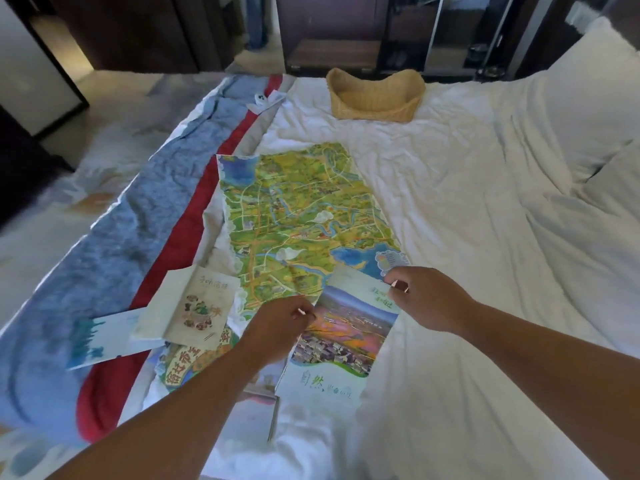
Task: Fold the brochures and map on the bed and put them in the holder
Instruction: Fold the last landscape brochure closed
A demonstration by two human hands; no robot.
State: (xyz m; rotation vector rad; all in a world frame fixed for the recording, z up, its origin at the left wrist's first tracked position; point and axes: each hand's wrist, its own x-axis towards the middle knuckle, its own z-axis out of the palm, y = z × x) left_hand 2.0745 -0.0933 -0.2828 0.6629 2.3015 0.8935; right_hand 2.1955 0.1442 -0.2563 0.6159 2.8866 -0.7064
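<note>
A large green and yellow map (294,216) lies unfolded on the white bed (450,202). On its near end rests a brochure with a landscape photo (343,341). My left hand (277,327) pinches that brochure's left edge and my right hand (426,299) pinches its far right corner. A cream brochure with a food picture (194,306) lies to the left, partly over a blue and white brochure (104,337). Another leaflet (256,400) shows under my left forearm. The woven wicker holder (375,97) stands at the far side of the bed.
A grey blanket (121,230) with a red border (194,220) runs along the bed's left side. White pillows (588,109) are piled at the right. A small white object (259,98) lies near the far edge. Dark furniture stands beyond the bed.
</note>
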